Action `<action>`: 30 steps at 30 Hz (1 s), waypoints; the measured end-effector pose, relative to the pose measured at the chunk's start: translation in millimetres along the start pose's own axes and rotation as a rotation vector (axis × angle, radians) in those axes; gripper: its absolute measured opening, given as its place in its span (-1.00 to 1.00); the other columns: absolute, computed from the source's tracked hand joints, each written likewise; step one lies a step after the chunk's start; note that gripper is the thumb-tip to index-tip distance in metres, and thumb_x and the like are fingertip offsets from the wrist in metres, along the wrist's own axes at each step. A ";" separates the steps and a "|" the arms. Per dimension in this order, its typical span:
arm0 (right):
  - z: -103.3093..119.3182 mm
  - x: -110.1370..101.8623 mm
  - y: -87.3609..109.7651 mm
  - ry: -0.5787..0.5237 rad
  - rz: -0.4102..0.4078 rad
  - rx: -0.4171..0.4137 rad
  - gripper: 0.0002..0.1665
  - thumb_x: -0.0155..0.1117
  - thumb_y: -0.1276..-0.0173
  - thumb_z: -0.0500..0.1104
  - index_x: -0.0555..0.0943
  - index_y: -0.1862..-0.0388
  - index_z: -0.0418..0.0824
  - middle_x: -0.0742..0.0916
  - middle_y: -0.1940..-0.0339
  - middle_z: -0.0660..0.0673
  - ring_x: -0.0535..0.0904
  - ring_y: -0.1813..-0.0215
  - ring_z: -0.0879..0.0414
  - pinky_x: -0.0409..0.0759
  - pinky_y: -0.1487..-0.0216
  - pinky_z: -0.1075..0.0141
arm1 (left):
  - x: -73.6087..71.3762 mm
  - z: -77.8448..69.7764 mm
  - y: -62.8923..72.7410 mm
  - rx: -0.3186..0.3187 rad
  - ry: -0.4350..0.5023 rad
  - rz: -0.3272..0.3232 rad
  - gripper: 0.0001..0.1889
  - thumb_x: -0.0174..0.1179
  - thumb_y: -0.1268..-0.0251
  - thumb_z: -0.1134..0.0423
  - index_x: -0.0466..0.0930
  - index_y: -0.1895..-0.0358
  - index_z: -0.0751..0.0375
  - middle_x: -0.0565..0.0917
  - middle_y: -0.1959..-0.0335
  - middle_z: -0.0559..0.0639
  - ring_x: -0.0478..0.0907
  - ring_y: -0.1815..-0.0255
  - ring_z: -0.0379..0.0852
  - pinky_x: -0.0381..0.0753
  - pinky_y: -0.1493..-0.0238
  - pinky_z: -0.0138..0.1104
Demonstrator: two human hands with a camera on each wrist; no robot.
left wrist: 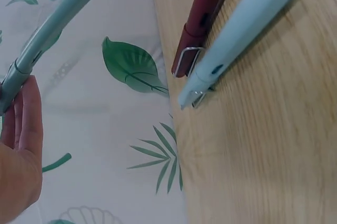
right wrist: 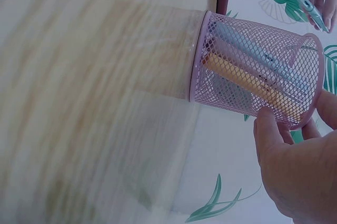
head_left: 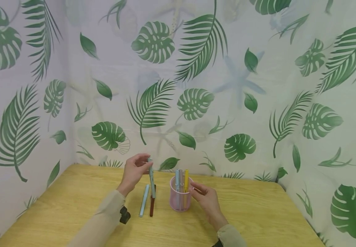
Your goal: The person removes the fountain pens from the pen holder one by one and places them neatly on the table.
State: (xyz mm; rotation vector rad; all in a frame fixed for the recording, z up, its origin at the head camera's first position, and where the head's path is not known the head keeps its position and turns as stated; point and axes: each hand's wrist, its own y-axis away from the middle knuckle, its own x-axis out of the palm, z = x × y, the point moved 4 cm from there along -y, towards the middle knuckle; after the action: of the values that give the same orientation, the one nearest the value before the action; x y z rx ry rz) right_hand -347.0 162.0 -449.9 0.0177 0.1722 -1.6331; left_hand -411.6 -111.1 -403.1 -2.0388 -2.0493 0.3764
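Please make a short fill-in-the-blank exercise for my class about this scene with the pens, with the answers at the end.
1. The hand holding a grey-green pen above the table is the person's ____ one.
2. The number of pens lying on the table is ____.
3. Beside the light blue pen on the table lies another pen, coloured dark ____.
4. In the pink mesh cup, the pen closest to the right hand is ____.

Missing words: left; two; red; yellow.

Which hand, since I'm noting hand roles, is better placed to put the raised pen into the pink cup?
Left, likely: the left hand holds the teal pen up, while the right hand grips the pink cup near its rim.
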 end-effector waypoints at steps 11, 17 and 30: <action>-4.8 -0.1 -2.9 0.000 -0.028 0.015 -0.58 0.32 -0.37 -0.21 0.61 -0.16 -0.37 0.58 -0.28 -0.33 0.48 -0.33 -0.24 0.56 -0.22 0.09 | -16.4 16.0 2.8 -0.071 -0.024 -0.002 -0.65 0.33 -0.25 0.33 0.60 -0.09 0.30 0.63 0.03 0.31 0.65 0.23 -0.11 0.74 0.22 -0.17; -3.0 0.7 -2.4 0.001 -0.017 0.000 -0.58 0.30 -0.38 -0.21 0.60 -0.16 -0.38 0.57 -0.29 -0.34 0.48 -0.32 -0.25 0.56 -0.23 0.08 | -24.7 24.5 5.3 -0.124 -0.066 0.011 -0.65 0.32 -0.27 0.32 0.60 -0.11 0.28 0.64 0.05 0.22 0.64 0.24 -0.15 0.73 0.21 -0.19; -4.5 0.7 -1.7 0.015 -0.028 0.021 -0.58 0.32 -0.37 -0.19 0.61 -0.16 -0.35 0.58 -0.29 -0.33 0.47 -0.33 -0.25 0.57 -0.22 0.09 | -38.4 43.8 7.3 -0.248 -0.141 0.023 -0.72 0.25 -0.32 0.38 0.59 -0.07 0.34 0.66 0.11 0.21 0.65 0.26 -0.10 0.73 0.22 -0.15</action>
State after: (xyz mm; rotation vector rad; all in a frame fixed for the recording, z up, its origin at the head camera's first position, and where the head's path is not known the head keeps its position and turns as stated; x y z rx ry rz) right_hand -349.2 161.9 -454.2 0.0439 0.1675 -1.6635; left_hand -419.2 -150.4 -446.0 -2.2364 -2.2568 0.2899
